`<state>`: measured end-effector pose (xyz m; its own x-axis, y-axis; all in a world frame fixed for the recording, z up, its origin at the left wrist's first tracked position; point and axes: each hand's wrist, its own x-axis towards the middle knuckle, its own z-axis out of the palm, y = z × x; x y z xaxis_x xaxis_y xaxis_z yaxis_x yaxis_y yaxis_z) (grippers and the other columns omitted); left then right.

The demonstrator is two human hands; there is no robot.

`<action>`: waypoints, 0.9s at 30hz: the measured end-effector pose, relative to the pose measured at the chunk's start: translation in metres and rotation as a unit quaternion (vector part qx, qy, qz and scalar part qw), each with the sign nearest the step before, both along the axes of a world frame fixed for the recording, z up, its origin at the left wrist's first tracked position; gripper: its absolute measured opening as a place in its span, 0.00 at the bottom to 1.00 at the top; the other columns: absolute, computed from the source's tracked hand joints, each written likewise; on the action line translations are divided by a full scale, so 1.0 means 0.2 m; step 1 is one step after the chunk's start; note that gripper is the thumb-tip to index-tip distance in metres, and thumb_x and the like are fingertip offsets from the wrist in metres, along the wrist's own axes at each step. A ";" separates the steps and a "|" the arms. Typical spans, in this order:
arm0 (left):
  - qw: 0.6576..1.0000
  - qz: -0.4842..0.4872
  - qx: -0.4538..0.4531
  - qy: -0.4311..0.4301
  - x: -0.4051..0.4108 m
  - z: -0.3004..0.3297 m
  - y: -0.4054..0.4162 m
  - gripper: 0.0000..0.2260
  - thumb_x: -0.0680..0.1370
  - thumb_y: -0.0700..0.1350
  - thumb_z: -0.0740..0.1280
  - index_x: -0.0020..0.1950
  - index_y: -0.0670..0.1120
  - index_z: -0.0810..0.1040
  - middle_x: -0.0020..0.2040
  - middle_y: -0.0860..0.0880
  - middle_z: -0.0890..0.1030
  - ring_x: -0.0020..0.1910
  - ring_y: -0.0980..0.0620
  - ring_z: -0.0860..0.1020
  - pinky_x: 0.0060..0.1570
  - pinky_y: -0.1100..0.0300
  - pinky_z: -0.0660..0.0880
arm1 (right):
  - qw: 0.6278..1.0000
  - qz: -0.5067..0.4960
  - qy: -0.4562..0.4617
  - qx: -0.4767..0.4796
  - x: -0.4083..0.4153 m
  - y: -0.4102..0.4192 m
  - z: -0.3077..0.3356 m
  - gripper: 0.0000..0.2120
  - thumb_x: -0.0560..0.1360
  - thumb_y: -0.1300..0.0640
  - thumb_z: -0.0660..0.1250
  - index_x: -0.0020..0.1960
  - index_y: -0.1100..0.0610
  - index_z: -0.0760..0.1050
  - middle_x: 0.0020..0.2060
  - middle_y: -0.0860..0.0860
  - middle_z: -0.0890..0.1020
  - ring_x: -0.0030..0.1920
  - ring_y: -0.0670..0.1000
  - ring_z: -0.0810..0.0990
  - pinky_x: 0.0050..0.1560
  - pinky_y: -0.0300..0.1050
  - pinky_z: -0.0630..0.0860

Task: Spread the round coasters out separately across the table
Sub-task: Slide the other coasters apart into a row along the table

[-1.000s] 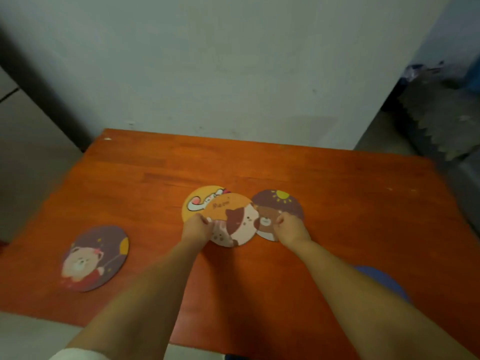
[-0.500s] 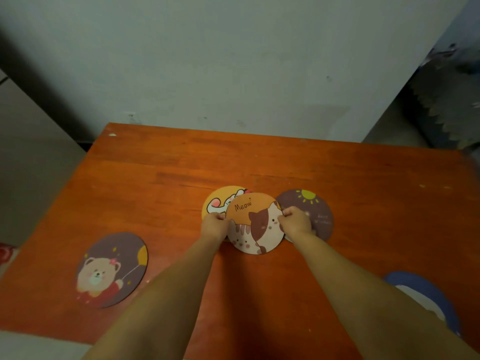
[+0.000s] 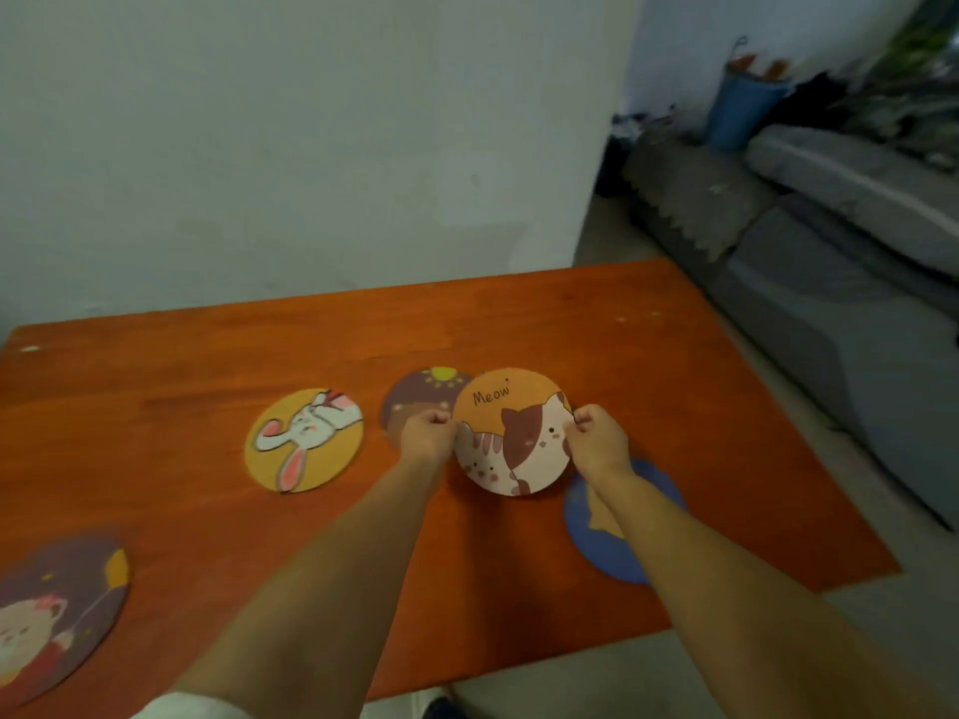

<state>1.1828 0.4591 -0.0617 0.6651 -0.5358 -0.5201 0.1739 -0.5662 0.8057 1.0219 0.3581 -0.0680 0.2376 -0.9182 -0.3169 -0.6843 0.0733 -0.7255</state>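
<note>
Partly hidden blue coaster (image 3: 612,550), sun coaster (image 3: 415,399) behind hands (image 3: 511,441)

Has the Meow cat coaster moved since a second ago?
Yes. The Meow cat coaster, held by both hands, has gone right: it covered the rabbit coaster before and now overlaps only the sun coaster, clear of the rabbit.

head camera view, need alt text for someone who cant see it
Two hands, left and right, hold an orange cat coaster reading "Meow" by its side edges above an orange-red wooden table. It overlaps a brown sun coaster. A yellow rabbit coaster, a purple bear coaster and a blue coaster lie apart.
</note>
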 end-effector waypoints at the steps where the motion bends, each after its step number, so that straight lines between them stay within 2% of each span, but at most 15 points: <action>1: 1.000 -0.017 -0.005 0.002 -0.12 0.01 -0.05 0.17 0.79 0.37 0.62 0.31 0.44 0.64 0.34 0.42 0.68 0.38 0.46 0.67 0.51 0.45 0.75 | 1.000 -0.018 0.000 -0.003 -0.13 -0.03 0.01 0.10 0.80 0.62 0.59 0.56 0.66 0.74 0.54 0.63 0.80 0.54 0.63 0.78 0.53 0.58 0.76; 4: 0.998 -0.055 -0.016 0.004 -0.47 0.02 -0.19 0.14 0.79 0.38 0.62 0.33 0.43 0.68 0.42 0.39 0.73 0.44 0.45 0.71 0.58 0.43 0.77 | 0.998 -0.055 0.000 -0.007 -0.53 -0.11 0.01 0.07 0.79 0.62 0.60 0.54 0.64 0.74 0.52 0.59 0.80 0.48 0.58 0.76 0.42 0.49 0.72; 8: 0.995 -0.099 -0.015 0.009 -0.99 -0.01 -0.35 0.16 0.80 0.39 0.62 0.32 0.46 0.66 0.36 0.42 0.72 0.43 0.44 0.71 0.55 0.40 0.78 | 0.995 -0.097 -0.003 -0.013 -1.10 -0.20 0.03 0.05 0.79 0.62 0.61 0.52 0.59 0.75 0.46 0.53 0.77 0.48 0.52 0.75 0.41 0.42 0.71; 10: 0.992 -0.125 -0.013 0.011 -1.25 -0.02 -0.44 0.16 0.80 0.39 0.62 0.32 0.46 0.67 0.37 0.42 0.72 0.42 0.44 0.71 0.53 0.44 0.78 | 0.993 -0.116 -0.002 -0.012 -1.37 -0.25 0.05 0.04 0.78 0.62 0.61 0.46 0.58 0.74 0.45 0.54 0.77 0.47 0.54 0.76 0.42 0.43 0.73; 12: 0.989 -0.146 -0.014 0.007 -1.48 -0.02 -0.52 0.15 0.80 0.39 0.62 0.33 0.46 0.68 0.36 0.44 0.72 0.40 0.44 0.70 0.49 0.47 0.75 | 0.990 -0.140 0.005 -0.010 -1.60 -0.32 0.06 0.10 0.77 0.63 0.61 0.38 0.55 0.70 0.45 0.59 0.79 0.48 0.57 0.78 0.47 0.50 0.74; 14: 0.987 -0.162 -0.018 0.009 -1.68 -0.01 -0.62 0.14 0.79 0.39 0.62 0.33 0.46 0.70 0.36 0.46 0.74 0.42 0.45 0.72 0.48 0.50 0.74 | 0.987 -0.161 0.007 -0.009 -1.81 -0.41 0.06 0.07 0.76 0.64 0.61 0.40 0.57 0.72 0.48 0.63 0.82 0.51 0.60 0.80 0.49 0.51 0.74; 16: 0.985 -0.171 -0.017 0.008 -1.78 -0.01 -0.71 0.13 0.79 0.39 0.63 0.34 0.46 0.71 0.39 0.45 0.77 0.45 0.45 0.74 0.49 0.51 0.75 | 0.985 -0.174 0.004 -0.008 -1.92 -0.48 0.06 0.04 0.76 0.64 0.62 0.43 0.59 0.72 0.50 0.65 0.82 0.52 0.62 0.80 0.52 0.52 0.76; 18: 0.984 -0.175 -0.015 -0.006 -1.87 -0.01 -0.83 0.12 0.78 0.39 0.63 0.35 0.45 0.72 0.38 0.46 0.76 0.45 0.46 0.74 0.49 0.51 0.76 | 0.983 -0.184 0.003 -0.006 -2.03 -0.58 0.04 0.09 0.76 0.63 0.62 0.37 0.56 0.69 0.50 0.65 0.83 0.49 0.60 0.80 0.51 0.53 0.77; 21: 0.983 -0.183 -0.023 -0.018 -1.96 -0.02 -1.04 0.09 0.79 0.39 0.63 0.38 0.41 0.73 0.38 0.43 0.76 0.43 0.45 0.74 0.53 0.46 0.77 | 0.984 -0.177 0.001 -0.007 -2.12 -0.77 0.02 0.16 0.76 0.63 0.61 0.32 0.51 0.65 0.49 0.65 0.83 0.44 0.56 0.78 0.49 0.53 0.77; 24: 0.985 -0.171 -0.030 -0.021 -2.00 -0.06 -1.30 0.14 0.78 0.38 0.63 0.33 0.43 0.70 0.38 0.42 0.75 0.43 0.44 0.74 0.54 0.44 0.77 | 0.986 -0.164 0.005 -0.016 -2.18 -1.03 0.04 0.16 0.76 0.64 0.61 0.32 0.52 0.65 0.49 0.65 0.83 0.43 0.55 0.77 0.48 0.53 0.76; 27: 0.987 -0.155 -0.043 0.003 -2.05 -0.08 -1.61 0.15 0.78 0.38 0.64 0.31 0.46 0.70 0.37 0.44 0.76 0.38 0.46 0.75 0.55 0.45 0.77 | 0.989 -0.146 0.027 -0.025 -2.22 -1.32 0.09 0.11 0.76 0.64 0.61 0.36 0.57 0.70 0.49 0.65 0.83 0.42 0.55 0.75 0.41 0.46 0.69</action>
<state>0.7731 0.1366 -0.0773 0.4589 -0.7555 -0.4676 0.0073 -0.5231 0.8522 0.5772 0.0935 -0.0498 -0.0567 -0.9599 -0.2744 -0.6768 0.2390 -0.6963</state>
